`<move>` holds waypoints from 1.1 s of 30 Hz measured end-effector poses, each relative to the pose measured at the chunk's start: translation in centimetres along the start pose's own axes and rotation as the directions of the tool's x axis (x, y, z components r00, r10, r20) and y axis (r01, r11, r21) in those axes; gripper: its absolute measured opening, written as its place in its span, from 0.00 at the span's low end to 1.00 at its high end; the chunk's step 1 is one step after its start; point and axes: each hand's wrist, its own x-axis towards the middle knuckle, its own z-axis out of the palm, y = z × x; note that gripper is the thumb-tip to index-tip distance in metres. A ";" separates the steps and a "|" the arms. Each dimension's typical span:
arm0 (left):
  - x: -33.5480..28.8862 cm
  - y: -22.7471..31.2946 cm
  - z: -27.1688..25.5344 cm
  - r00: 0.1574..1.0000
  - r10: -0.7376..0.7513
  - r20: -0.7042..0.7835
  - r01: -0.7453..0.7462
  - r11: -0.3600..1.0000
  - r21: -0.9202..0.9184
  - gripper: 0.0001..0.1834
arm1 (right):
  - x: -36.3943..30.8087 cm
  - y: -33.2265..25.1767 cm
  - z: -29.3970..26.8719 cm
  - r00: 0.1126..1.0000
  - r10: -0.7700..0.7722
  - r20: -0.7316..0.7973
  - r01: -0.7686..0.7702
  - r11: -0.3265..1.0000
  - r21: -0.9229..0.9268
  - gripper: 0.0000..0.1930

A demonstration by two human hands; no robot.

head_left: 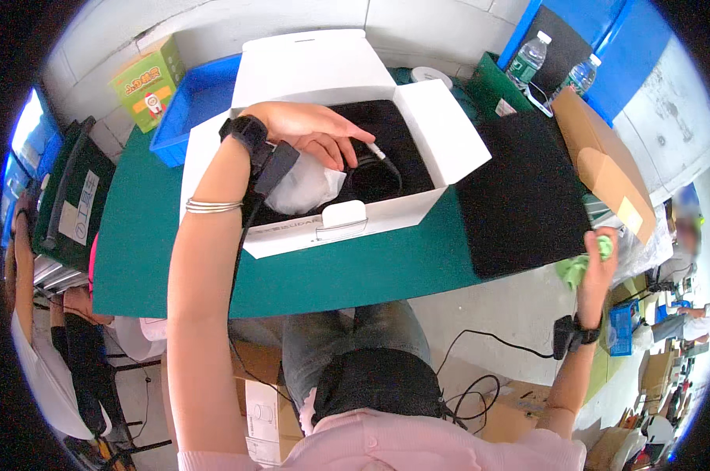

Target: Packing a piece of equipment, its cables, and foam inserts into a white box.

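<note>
A white cardboard box (418, 224) stands with its lid up on the green table, lined with black foam (406, 125). My left hand (312, 129) reaches over it, fingers bent. Its fingertips meet the pale end of a black cable (386, 161) that curves down into a round recess, and appear to pinch it. Beside the hand, a translucent white plastic bag (304, 184) lies in the box. Off the table's right edge, my right hand (598, 271) is closed round a light green cloth (575, 271). Both wrists carry black straps with devices.
A black mat (520, 196) lies right of the box, beside an opened brown carton (606, 173). Behind are a blue tray (186, 118), a green and yellow box (147, 86) and water bottles (530, 56). Another person's arm (25, 259) shows far left. Black cords hang near my lap.
</note>
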 end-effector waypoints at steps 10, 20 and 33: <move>-0.3 0.4 0.2 1.000 -0.009 -0.010 0.009 0.999 0.033 0.34 | 6.4 -6.1 1.7 0.989 0.090 -0.117 -0.030 0.898 0.440 0.17; -2.2 -0.4 -3.8 0.926 0.213 -0.311 -0.248 0.965 -0.078 0.22 | 17.9 -10.7 15.0 0.868 -0.385 0.312 0.222 0.865 0.450 0.12; -15.5 0.7 -4.5 0.405 0.157 -0.901 -0.275 0.961 0.044 0.33 | 20.5 -9.6 25.6 0.537 -0.481 0.693 0.230 0.874 0.428 0.12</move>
